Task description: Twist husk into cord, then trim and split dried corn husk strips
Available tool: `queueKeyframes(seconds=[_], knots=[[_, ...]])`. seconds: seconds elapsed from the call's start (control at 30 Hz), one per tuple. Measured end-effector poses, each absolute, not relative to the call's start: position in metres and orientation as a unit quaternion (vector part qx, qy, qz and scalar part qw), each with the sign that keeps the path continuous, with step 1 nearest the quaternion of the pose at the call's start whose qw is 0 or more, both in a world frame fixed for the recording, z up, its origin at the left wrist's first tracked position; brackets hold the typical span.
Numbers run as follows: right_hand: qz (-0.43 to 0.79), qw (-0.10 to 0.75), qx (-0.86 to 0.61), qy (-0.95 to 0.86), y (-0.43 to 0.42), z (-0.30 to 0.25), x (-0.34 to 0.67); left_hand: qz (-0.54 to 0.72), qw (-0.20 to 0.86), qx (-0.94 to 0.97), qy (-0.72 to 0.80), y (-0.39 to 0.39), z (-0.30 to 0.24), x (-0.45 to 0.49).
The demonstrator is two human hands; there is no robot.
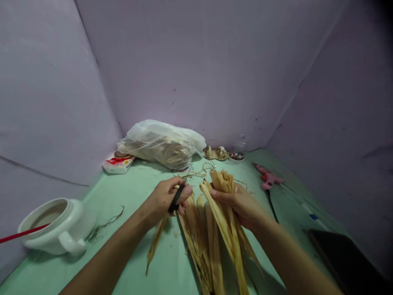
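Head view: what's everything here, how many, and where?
Walls: three, lilac, around
Table: one, green, below
Bag: one, whitish, back
Packet: one, white-red, back left
Ring: one, brownish, on packet
Bundle: one, tan, beside bag
Container: one, part clear, part multicoloured, beside bundle
Glue gun: one, pink, right
Cord: one, black, below gun
Rod: one, pale with blue band, right
Flat slab: one, black, lower right
Fibres: uncounted, brown, left and back
Pot: one, white, left
Stick: one, red, at pot's mouth
Dried strips: several, tan, centre
Tool, likely scissors: one, black-handled, centre
Forearms: two, bare, bottom
Left hand: one, bare, holding tool
Right hand: one, bare, holding strips
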State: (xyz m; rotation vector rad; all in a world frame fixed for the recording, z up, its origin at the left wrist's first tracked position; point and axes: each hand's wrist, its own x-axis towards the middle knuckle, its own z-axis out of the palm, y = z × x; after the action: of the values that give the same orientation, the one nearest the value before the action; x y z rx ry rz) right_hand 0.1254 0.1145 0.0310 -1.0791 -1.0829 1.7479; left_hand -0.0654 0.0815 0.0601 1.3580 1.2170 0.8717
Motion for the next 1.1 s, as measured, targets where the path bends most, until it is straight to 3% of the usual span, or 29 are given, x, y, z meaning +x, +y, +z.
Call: queueKeyframes(seconds=[0.2, 0.43, 0.63, 1.1], knots=[[0.573, 0.481, -0.493, -0.444, 0.122, 0.037, 0.136, 0.267, 0.554, 0.633, 0.470, 0.074, 0.070, -0.067], [0.571, 0.429, -0.494, -0.495, 0.116, 0.041, 0.130, 0.263, 0.568, 0.631, 0.459, 0.075, 0.068, -0.061], [0.571, 0.429, -0.477, -0.512, 0.116, 0.036, 0.132, 0.222, 0.580, 0.629, 0.467, 0.079, 0.057, -0.061], [0.618, 0.414, -0.465, -0.480, 0.116, 0.040, 0.133, 0.272, 0.566, 0.594, 0.502, 0.086, 0.044, -0.059]])
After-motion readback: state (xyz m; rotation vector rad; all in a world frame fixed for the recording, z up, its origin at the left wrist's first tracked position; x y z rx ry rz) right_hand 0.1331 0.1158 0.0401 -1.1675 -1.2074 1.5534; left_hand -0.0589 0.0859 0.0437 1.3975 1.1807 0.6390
